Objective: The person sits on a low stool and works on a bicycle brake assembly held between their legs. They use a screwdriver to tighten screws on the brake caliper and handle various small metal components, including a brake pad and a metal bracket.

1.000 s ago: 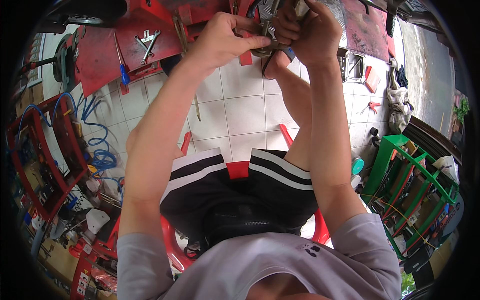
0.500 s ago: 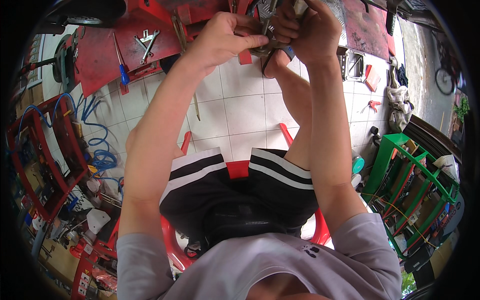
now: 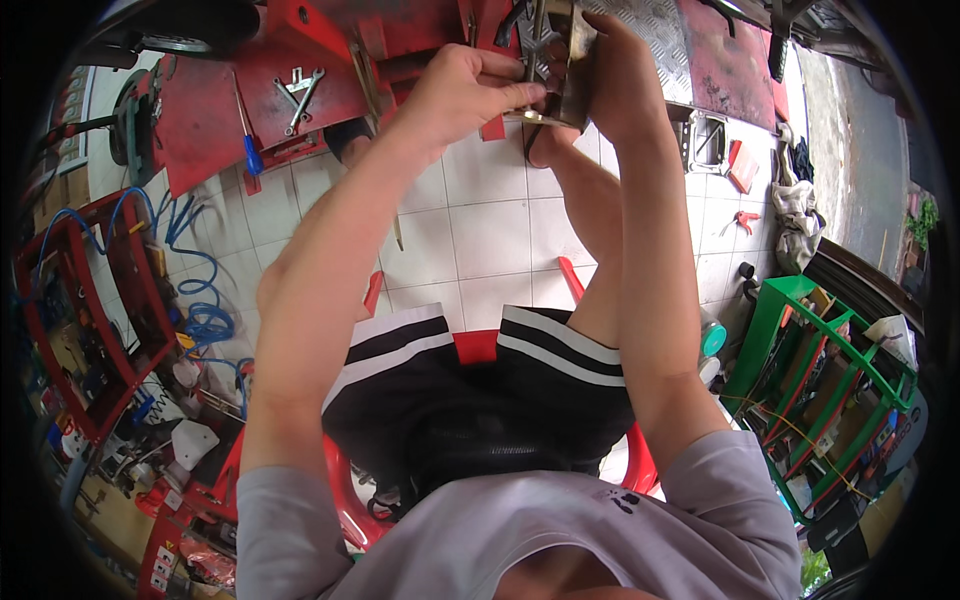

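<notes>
At the top centre, an angled brown metal bracket (image 3: 578, 75) stands on edge between my hands, beside the red workbench frame. My right hand (image 3: 625, 85) is wrapped round its right side, with the fingers mostly hidden behind it. My left hand (image 3: 470, 92) reaches in from the left, its thumb and fingers closed together near a thin upright metal rod (image 3: 539, 45). What the left fingertips pinch, if anything, is too small and shadowed to make out.
A blue-handled screwdriver (image 3: 251, 155) and crossed wrenches (image 3: 298, 103) lie on the red bench (image 3: 195, 130) at left. Blue coiled hose (image 3: 208, 320) hangs nearby. Red-handled pliers (image 3: 742, 220) and a metal frame (image 3: 707, 138) are on the floor, right, above a green rack (image 3: 790, 290).
The bracket has turned so its flat side and lower flange now show between my hands. My right hand has opened out around its side; the left has shifted slightly right and down.
</notes>
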Demonstrator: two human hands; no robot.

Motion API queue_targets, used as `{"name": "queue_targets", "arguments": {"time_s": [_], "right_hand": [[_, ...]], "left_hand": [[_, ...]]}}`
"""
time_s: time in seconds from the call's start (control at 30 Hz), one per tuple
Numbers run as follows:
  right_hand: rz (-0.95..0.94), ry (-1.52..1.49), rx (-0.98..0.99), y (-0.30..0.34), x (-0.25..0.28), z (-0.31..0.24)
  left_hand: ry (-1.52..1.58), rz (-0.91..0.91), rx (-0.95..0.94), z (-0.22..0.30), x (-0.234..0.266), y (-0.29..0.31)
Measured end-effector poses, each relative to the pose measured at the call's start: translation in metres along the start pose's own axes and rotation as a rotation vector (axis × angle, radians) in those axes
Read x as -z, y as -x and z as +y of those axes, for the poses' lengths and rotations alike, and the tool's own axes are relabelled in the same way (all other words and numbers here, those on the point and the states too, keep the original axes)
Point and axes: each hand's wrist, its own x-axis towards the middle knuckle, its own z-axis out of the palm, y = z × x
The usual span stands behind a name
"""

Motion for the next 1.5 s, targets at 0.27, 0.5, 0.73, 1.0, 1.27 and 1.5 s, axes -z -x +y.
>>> {"name": "queue_targets", "arguments": {"time_s": [0.27,0.5,0.73,1.0,1.27,1.5], "right_hand": [[0.146,-0.019,0.048,-0.003,-0.007,-0.004],[0.253,-0.087,0.095,0.01,-0.019,-0.01],[0.235,-0.29,0.145,0.013,-0.01,-0.014],[0.019,-0.405,0.187,0.019,-0.005,-0.021],[0.182,-0.028,0.176,0.011,-0.015,-0.015],[-0.063,0.948,-0.087,0.001,0.0,-0.002]], "left_hand": [[-0.093,0.034,0.075,-0.015,-0.002,-0.009],[-0.223,0.037,0.007,-0.014,-0.002,-0.006],[-0.34,0.101,-0.114,-0.018,-0.006,-0.007],[-0.341,-0.114,-0.107,0.001,-0.002,0.003],[-0.47,0.159,-0.031,-0.016,0.034,-0.001],[-0.601,0.278,0.064,-0.018,0.046,-0.01]]}}
